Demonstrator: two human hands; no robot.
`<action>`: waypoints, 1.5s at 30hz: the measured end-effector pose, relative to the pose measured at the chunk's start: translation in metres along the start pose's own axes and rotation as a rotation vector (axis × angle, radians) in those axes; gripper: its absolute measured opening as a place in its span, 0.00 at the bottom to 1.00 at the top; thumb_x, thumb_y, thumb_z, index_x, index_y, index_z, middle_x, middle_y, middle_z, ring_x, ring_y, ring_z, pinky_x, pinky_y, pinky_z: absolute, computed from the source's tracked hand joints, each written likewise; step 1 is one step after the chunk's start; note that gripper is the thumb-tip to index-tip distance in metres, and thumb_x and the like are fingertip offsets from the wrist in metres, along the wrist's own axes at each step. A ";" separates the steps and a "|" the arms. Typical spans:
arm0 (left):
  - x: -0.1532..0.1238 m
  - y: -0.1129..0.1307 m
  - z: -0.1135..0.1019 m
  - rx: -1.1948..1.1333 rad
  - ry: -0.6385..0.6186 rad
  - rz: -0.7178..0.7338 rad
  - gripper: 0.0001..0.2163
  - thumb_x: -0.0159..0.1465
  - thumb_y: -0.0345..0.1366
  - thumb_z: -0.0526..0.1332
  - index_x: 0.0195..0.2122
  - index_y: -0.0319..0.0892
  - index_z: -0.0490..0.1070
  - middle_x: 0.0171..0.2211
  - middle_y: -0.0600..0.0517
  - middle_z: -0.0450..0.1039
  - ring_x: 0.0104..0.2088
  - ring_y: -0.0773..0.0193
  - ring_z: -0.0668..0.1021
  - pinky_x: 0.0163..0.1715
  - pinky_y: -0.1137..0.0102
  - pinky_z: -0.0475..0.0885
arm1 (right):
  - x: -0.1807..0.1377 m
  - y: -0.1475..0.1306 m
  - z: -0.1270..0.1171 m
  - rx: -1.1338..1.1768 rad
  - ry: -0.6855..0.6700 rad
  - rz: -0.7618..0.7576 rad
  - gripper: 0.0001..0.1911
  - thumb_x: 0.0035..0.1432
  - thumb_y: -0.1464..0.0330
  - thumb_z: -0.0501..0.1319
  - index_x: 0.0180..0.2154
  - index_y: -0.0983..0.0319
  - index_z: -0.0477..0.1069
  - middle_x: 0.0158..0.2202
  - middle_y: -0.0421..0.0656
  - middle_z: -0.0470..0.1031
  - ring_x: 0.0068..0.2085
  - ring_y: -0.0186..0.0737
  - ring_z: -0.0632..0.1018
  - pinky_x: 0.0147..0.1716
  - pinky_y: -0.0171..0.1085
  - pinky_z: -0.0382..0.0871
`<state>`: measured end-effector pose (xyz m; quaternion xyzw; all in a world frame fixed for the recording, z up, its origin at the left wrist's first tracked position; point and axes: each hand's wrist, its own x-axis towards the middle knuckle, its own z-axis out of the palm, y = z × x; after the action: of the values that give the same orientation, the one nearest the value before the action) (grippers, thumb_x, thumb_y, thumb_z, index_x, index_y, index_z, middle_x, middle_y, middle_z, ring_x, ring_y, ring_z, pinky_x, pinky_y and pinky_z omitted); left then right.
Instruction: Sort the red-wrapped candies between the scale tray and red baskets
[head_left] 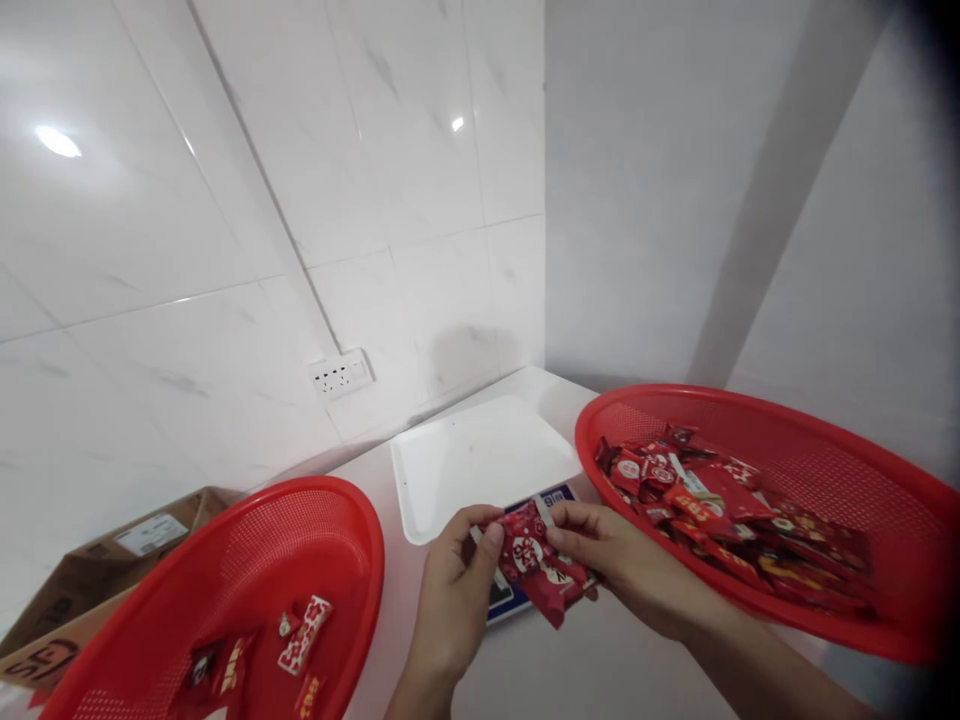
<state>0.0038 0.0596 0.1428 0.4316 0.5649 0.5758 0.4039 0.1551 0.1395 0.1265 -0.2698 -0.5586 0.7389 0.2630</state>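
Both my hands hold small red snack packets [534, 552] with white printing, at the front of the table between two red baskets. My left hand [463, 575] pinches their left side between thumb and fingers. On the right side, my right hand [611, 552] grips them the same way, with a whitish strip by its thumb. How many packets are in the hands I cannot tell. Beneath them lies a dark blue and white flat item [510, 598], partly covered by the hands. Just behind stands a white tray [480, 450].
The right red basket [862, 440] holds a heap of red packets [712, 500]. In the left red basket [360, 530] lie several packets, one white with red spots [305, 634]. A cardboard box [75, 580] stands at far left. A socket strip [341, 374] is on the tiled wall.
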 end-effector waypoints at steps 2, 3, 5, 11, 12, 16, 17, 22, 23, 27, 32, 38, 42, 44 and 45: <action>-0.001 -0.002 0.003 -0.099 -0.063 -0.041 0.14 0.55 0.42 0.61 0.41 0.41 0.68 0.32 0.52 0.72 0.32 0.65 0.73 0.33 0.71 0.69 | 0.001 0.001 0.002 -0.027 0.018 -0.010 0.18 0.47 0.55 0.63 0.26 0.63 0.64 0.18 0.34 0.64 0.19 0.27 0.63 0.18 0.29 0.53; -0.002 -0.003 0.004 -0.148 -0.091 -0.062 0.15 0.54 0.41 0.63 0.42 0.41 0.68 0.34 0.51 0.72 0.33 0.64 0.74 0.34 0.70 0.70 | 0.001 0.002 0.003 -0.041 0.028 -0.009 0.18 0.46 0.54 0.63 0.26 0.63 0.64 0.18 0.34 0.63 0.19 0.27 0.63 0.18 0.29 0.53; -0.003 -0.004 0.006 -0.202 -0.112 -0.094 0.16 0.53 0.39 0.64 0.41 0.40 0.68 0.35 0.49 0.72 0.33 0.62 0.75 0.34 0.68 0.71 | 0.001 0.002 0.005 -0.057 0.041 -0.005 0.19 0.45 0.53 0.64 0.25 0.63 0.64 0.18 0.33 0.63 0.19 0.27 0.63 0.18 0.30 0.53; -0.001 -0.004 0.003 -0.134 -0.049 -0.061 0.13 0.54 0.37 0.63 0.40 0.41 0.68 0.33 0.50 0.72 0.32 0.64 0.74 0.32 0.69 0.71 | 0.001 0.002 0.004 -0.037 0.035 -0.001 0.19 0.46 0.54 0.63 0.28 0.63 0.67 0.20 0.34 0.64 0.20 0.27 0.63 0.19 0.30 0.55; 0.000 -0.004 0.001 -0.098 -0.033 -0.025 0.12 0.54 0.36 0.63 0.40 0.42 0.69 0.34 0.51 0.72 0.33 0.64 0.74 0.34 0.69 0.71 | 0.001 0.002 0.004 -0.015 0.039 0.005 0.18 0.46 0.54 0.63 0.29 0.63 0.67 0.20 0.34 0.64 0.20 0.27 0.63 0.19 0.30 0.55; -0.002 -0.001 -0.002 0.110 -0.046 0.173 0.07 0.56 0.31 0.60 0.36 0.45 0.72 0.38 0.51 0.71 0.41 0.62 0.73 0.43 0.68 0.68 | 0.001 0.002 0.004 0.088 0.046 0.064 0.19 0.45 0.54 0.64 0.30 0.63 0.68 0.20 0.34 0.64 0.21 0.26 0.62 0.21 0.30 0.54; -0.003 -0.001 -0.002 0.166 -0.070 0.224 0.07 0.57 0.31 0.59 0.35 0.45 0.73 0.40 0.50 0.71 0.43 0.61 0.73 0.45 0.67 0.67 | 0.001 0.002 0.004 0.111 0.036 0.081 0.19 0.44 0.54 0.65 0.30 0.63 0.68 0.21 0.35 0.65 0.21 0.26 0.63 0.21 0.30 0.55; -0.012 -0.003 -0.005 0.296 -0.186 0.351 0.12 0.60 0.31 0.54 0.42 0.49 0.72 0.53 0.48 0.63 0.53 0.58 0.66 0.53 0.62 0.61 | 0.001 0.004 0.005 0.160 -0.020 0.122 0.19 0.42 0.57 0.67 0.31 0.64 0.69 0.24 0.37 0.70 0.24 0.31 0.70 0.26 0.33 0.62; -0.013 -0.004 -0.006 0.268 -0.184 0.322 0.15 0.59 0.31 0.56 0.47 0.51 0.68 0.56 0.48 0.60 0.56 0.57 0.64 0.54 0.61 0.60 | 0.001 0.004 0.004 0.153 0.003 0.112 0.19 0.41 0.57 0.67 0.30 0.63 0.68 0.24 0.38 0.71 0.24 0.32 0.71 0.26 0.34 0.63; -0.010 -0.005 -0.008 0.119 -0.124 0.118 0.35 0.53 0.37 0.64 0.60 0.53 0.49 0.59 0.48 0.55 0.56 0.57 0.63 0.53 0.64 0.61 | 0.001 0.000 0.000 0.049 0.121 -0.006 0.17 0.42 0.57 0.66 0.30 0.62 0.68 0.25 0.38 0.73 0.24 0.34 0.72 0.26 0.34 0.64; 0.001 -0.006 -0.005 0.067 0.022 0.036 0.19 0.60 0.45 0.55 0.50 0.44 0.62 0.31 0.53 0.66 0.34 0.65 0.71 0.36 0.71 0.67 | 0.001 -0.002 0.004 -0.118 0.189 -0.083 0.17 0.41 0.57 0.67 0.29 0.62 0.68 0.23 0.37 0.71 0.24 0.32 0.70 0.26 0.33 0.63; 0.001 -0.004 -0.004 0.037 0.113 0.072 0.15 0.59 0.42 0.57 0.46 0.44 0.63 0.24 0.58 0.62 0.27 0.69 0.67 0.30 0.75 0.63 | 0.004 0.006 0.007 -0.143 0.173 -0.024 0.20 0.41 0.53 0.65 0.23 0.62 0.64 0.20 0.36 0.67 0.23 0.31 0.68 0.23 0.32 0.60; 0.004 -0.004 -0.006 0.064 0.163 0.077 0.18 0.60 0.44 0.55 0.49 0.44 0.61 0.25 0.58 0.63 0.27 0.68 0.69 0.32 0.74 0.65 | 0.009 0.010 0.005 -0.094 0.139 0.016 0.20 0.41 0.54 0.65 0.24 0.62 0.63 0.19 0.34 0.66 0.21 0.28 0.65 0.22 0.30 0.59; 0.006 -0.006 -0.008 0.062 0.225 0.102 0.20 0.60 0.45 0.55 0.52 0.45 0.57 0.31 0.55 0.65 0.32 0.67 0.71 0.36 0.72 0.66 | 0.019 0.010 0.004 -0.079 0.156 0.006 0.20 0.41 0.54 0.65 0.24 0.62 0.63 0.19 0.34 0.65 0.21 0.28 0.65 0.22 0.31 0.61; 0.008 -0.007 -0.009 0.060 0.257 0.116 0.21 0.60 0.45 0.55 0.53 0.46 0.56 0.35 0.53 0.66 0.35 0.66 0.72 0.38 0.71 0.67 | 0.027 0.009 0.004 -0.077 0.176 -0.014 0.19 0.41 0.54 0.65 0.24 0.62 0.64 0.19 0.34 0.65 0.21 0.28 0.65 0.23 0.32 0.62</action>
<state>-0.0070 0.0645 0.1365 0.3981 0.6030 0.6315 0.2811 0.1325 0.1532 0.1163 -0.3394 -0.5633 0.6886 0.3057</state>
